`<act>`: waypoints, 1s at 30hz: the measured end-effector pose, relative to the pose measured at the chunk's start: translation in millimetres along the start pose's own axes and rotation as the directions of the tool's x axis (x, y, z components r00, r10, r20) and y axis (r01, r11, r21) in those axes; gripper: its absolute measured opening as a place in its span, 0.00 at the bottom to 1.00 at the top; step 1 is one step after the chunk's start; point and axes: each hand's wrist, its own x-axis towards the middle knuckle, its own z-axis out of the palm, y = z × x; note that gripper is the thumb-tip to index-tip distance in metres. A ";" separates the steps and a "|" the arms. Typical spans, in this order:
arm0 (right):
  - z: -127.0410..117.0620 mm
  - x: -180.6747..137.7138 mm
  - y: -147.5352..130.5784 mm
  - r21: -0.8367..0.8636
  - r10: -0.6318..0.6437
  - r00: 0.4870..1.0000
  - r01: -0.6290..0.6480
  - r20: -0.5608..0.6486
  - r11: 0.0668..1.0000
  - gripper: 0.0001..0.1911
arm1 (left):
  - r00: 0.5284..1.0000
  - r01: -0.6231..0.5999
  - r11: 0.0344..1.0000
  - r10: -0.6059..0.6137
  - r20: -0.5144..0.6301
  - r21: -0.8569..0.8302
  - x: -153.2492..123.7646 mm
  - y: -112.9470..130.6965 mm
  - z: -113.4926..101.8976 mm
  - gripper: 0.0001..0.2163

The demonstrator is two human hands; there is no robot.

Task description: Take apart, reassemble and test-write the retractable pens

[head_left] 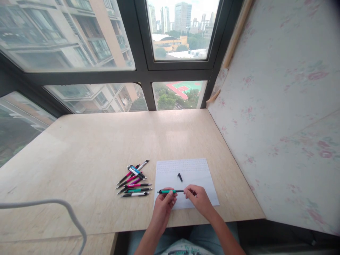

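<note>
My left hand (pixel 164 205) is closed around the green barrel of a ballpoint pen (pixel 166 191), which lies level above the paper. A thin dark stem (pixel 179 191), which looks like the pen refill, sticks out of the barrel's right end. The fingers of my right hand (pixel 198 198) pinch the far end of that stem, and its tip is hidden in them. On the sheet of paper (pixel 196 177), just beyond my hands, lies a short black piece (pixel 180 177) that looks like the pen's grip section.
Several pens (pixel 134 180) in pink, blue, green, purple and white lie in a loose pile left of the paper. Handwriting covers the sheet's top. A grey cable (pixel 61 202) curves over the tabletop (pixel 79 159) at left. Windows stand behind; a flowered wall (pixel 278 124) rises at right.
</note>
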 end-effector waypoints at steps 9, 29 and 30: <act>-1.9 0.5 9.3 0.124 0.050 0.997 -0.057 0.058 0.991 0.24 | 0.999 -0.010 0.999 0.008 0.052 0.040 -4.0 3.9 3.6 0.15; -0.7 -1.1 0.5 -0.123 -0.127 0.983 0.143 0.133 0.982 0.13 | 0.992 -0.127 0.960 0.122 0.037 0.250 1.1 -1.0 -1.6 0.16; 0.6 -1.3 0.1 -0.163 -0.159 0.981 0.177 0.114 0.971 0.11 | 0.993 -0.114 0.970 0.114 0.016 0.213 0.7 -1.4 0.1 0.16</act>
